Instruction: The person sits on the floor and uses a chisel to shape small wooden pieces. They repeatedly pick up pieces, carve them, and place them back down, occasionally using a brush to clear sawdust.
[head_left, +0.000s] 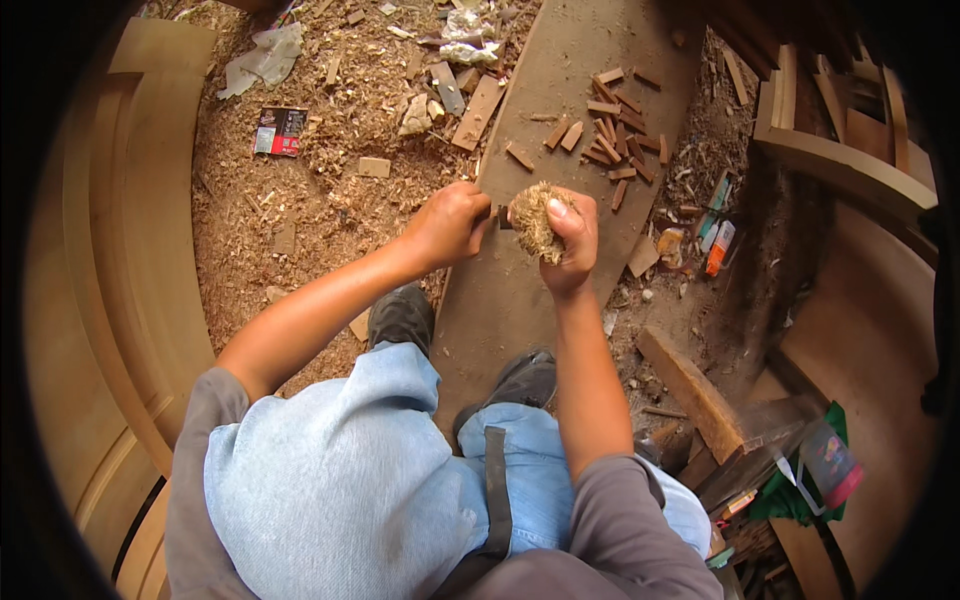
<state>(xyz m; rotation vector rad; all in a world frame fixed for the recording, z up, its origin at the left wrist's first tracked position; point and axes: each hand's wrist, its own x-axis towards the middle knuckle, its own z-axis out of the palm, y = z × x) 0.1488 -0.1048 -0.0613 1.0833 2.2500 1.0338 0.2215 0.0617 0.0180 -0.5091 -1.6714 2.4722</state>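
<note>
My right hand point(570, 238) grips a straw-coloured fibrous wad point(532, 220), thumb pressed over it, above a long brown board point(510, 330). A small dark brown piece point(505, 217) shows at the wad's left edge; I cannot tell which hand holds it. Just left of it, my left hand point(452, 222) is closed, and what is in its fingers is hidden. Beyond both hands, several small wooden pieces point(625, 135) lie scattered on the board.
Wood shavings point(300, 200) and offcuts cover the ground at left. Curved wooden panels point(120, 250) stand at far left, wooden frames point(850, 180) at right. A thick timber block point(690, 385) and a clear plastic container point(830, 465) lie at lower right. My boots point(400, 320) are below my hands.
</note>
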